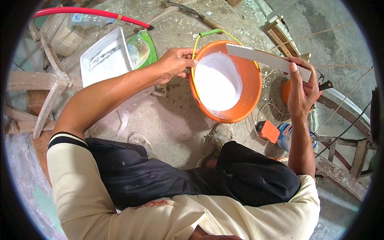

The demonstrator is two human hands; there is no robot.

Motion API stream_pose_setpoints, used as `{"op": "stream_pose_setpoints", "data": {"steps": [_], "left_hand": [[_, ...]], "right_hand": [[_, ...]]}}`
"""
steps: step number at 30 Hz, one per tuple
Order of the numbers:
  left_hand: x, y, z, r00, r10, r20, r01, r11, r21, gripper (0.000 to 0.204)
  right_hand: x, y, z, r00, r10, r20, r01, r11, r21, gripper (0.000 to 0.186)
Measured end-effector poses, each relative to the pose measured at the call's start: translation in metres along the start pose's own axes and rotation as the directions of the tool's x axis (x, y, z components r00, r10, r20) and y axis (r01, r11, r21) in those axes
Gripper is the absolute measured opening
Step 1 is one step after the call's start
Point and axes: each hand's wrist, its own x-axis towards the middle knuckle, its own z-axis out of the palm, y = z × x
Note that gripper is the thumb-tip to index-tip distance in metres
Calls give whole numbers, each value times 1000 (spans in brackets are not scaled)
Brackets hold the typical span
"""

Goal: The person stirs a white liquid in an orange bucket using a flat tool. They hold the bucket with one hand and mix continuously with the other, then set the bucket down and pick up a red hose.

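An orange bucket [253, 86] stands on the floor ahead of me, with thick white paint-like liquid [219, 82] inside. Its yellow wire handle has a green grip [210, 33] and leans toward the far side. My left hand [179, 65] pinches the bucket's left rim beside the wire. In my right hand [301, 86] is a flat, pale grey-white strip [260, 58], held between thumb and fingers. The strip reaches left across the far right part of the bucket's mouth, above the liquid. Whether it touches the rim cannot be made out.
A white tray [102, 60] and a green bag [149, 48] lie to the left, near a red hose [90, 11]. Wooden frames [52, 84] flank me. An orange-black object [269, 131] and a blue-white can [286, 136] sit right of the bucket, among loose cords.
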Motion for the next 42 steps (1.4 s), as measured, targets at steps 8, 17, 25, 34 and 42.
{"op": "stream_pose_setpoints", "data": {"steps": [8,17,25,34,42], "left_hand": [[1,-3,-6,1000,-18,-26,18,1000,21,57],[6,-5,-16,998,-32,-52,32,999,8,45],[9,-10,-33,994,-89,-65,92,995,35,55],[16,-17,-46,995,-94,-21,94,996,6,56],[20,-14,-50,988,-129,-80,140,979,148,49]], "right_hand": [[-12,18,0,990,34,133,-28,998,-52,18],[-30,65,1,924,86,372,36,950,-309,20],[-28,67,9,799,345,494,-158,911,-380,17],[-36,93,17,744,250,620,-45,944,-327,20],[-30,86,7,543,185,819,221,910,-352,19]]}}
